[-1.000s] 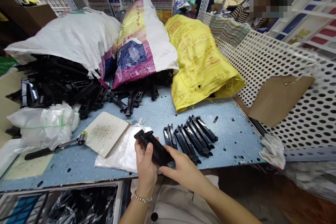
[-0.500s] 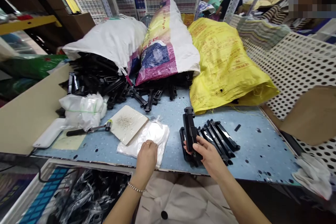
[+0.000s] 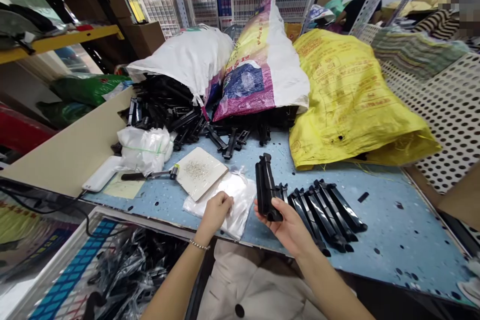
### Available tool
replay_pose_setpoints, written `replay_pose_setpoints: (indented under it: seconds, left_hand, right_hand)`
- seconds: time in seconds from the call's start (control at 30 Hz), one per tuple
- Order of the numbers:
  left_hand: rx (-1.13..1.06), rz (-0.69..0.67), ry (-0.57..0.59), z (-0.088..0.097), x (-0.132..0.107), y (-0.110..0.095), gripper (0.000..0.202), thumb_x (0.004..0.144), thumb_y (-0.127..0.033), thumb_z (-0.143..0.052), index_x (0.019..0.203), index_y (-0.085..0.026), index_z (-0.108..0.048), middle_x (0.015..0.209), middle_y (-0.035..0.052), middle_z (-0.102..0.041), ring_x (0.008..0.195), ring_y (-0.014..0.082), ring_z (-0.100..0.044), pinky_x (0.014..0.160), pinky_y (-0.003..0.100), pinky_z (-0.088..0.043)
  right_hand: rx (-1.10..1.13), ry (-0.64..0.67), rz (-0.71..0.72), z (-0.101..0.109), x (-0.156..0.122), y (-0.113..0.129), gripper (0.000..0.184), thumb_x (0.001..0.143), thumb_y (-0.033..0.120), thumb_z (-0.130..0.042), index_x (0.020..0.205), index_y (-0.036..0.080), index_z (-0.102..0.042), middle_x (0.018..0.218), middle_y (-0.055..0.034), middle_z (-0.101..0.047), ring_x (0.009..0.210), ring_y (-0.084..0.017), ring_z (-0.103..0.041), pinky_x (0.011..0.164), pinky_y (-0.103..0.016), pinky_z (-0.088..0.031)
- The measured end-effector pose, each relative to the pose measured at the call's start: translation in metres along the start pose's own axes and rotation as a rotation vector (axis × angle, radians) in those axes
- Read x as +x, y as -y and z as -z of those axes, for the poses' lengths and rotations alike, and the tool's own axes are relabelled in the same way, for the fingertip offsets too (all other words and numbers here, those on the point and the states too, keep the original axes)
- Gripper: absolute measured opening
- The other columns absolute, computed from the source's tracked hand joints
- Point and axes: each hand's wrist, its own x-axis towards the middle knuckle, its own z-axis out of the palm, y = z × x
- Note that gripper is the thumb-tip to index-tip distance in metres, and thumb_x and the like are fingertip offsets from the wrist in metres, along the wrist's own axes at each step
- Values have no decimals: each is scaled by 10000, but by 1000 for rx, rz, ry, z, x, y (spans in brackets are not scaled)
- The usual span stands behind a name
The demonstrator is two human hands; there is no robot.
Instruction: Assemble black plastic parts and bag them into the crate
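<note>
My right hand (image 3: 287, 222) grips a long black plastic part (image 3: 264, 186) and holds it upright over the blue table (image 3: 386, 230). Just to its right lies a row of several similar black parts (image 3: 330, 214), side by side. My left hand (image 3: 216, 211) rests on a clear plastic bag (image 3: 240, 194) near the table's front edge, fingers curled and pinching at the bag. A pale square tile (image 3: 199, 172) strewn with tiny metal bits sits beside the bag.
A small hammer (image 3: 150, 175) lies left of the tile. Behind are a white sack (image 3: 183, 62) spilling black parts (image 3: 161, 107), a pink and white sack (image 3: 262, 67) and a yellow sack (image 3: 348, 95). A perforated white panel (image 3: 453, 110) stands at right. A bin of bagged parts (image 3: 123, 270) sits below the table.
Both hands first held the black part together. My right hand then carried it right toward the row of parts and stood it up, while my left hand went to the clear bag.
</note>
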Motion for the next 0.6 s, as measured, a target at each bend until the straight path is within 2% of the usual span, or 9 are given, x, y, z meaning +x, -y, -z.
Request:
replay_pose_setpoints:
  seconds: [0.1,0.2,0.23,0.33,0.4,0.5,0.6]
  left_hand:
    - [6,-11,-35,-3,-1,1,180,779,-307,-507,635,-204,-473,576,-43,-567,534,133,-546,563,248,-409]
    - [60,-110,-77,-3,-4,0,68,755,-166,-499,696,-198,-512,650,-29,-576,619,140,-566,609,252,-440]
    - [105,-173,-91,-1,-5,-2,105,753,-115,-475,726,-194,-539,713,-9,-598,681,148,-579,652,264,-456]
    - [386,-394,-102,8,-7,-6,232,769,-25,-437,769,-177,-612,932,74,-638,884,199,-584,804,343,-469]
    - [614,-462,-85,13,-4,-9,228,793,-28,-453,766,-160,-636,980,111,-639,926,232,-581,840,381,-467]
    - [693,-368,-77,17,5,-9,189,830,-84,-476,820,-148,-654,933,100,-641,862,222,-612,798,358,-498]
    - [546,-326,-89,18,14,-3,235,833,-97,-478,967,-159,-661,1000,83,-638,891,198,-633,812,330,-519]
  right_hand:
    - [88,-22,-10,-8,11,-7,239,735,318,-733,866,120,-708,903,-104,-739,819,-210,-689,826,-375,-554]
    - [193,-26,-16,-19,29,-22,237,740,336,-721,844,124,-699,881,-100,-739,824,-204,-688,844,-385,-548]
    - [204,-43,-6,-22,35,-27,239,735,340,-724,839,127,-696,867,-94,-738,815,-197,-687,827,-367,-552]
    - [177,-129,62,-27,52,-42,245,694,334,-757,819,136,-686,826,-66,-734,763,-167,-682,739,-288,-562]
    - [151,-159,93,-26,55,-45,258,668,328,-777,818,142,-680,821,-54,-731,753,-160,-676,700,-264,-560]
    - [145,-160,69,-20,44,-38,250,678,318,-771,831,145,-675,822,-56,-728,743,-159,-665,686,-264,-558]
    - [240,-39,-122,-6,13,-29,258,763,344,-699,913,137,-669,848,-81,-719,646,-125,-624,634,-252,-552]
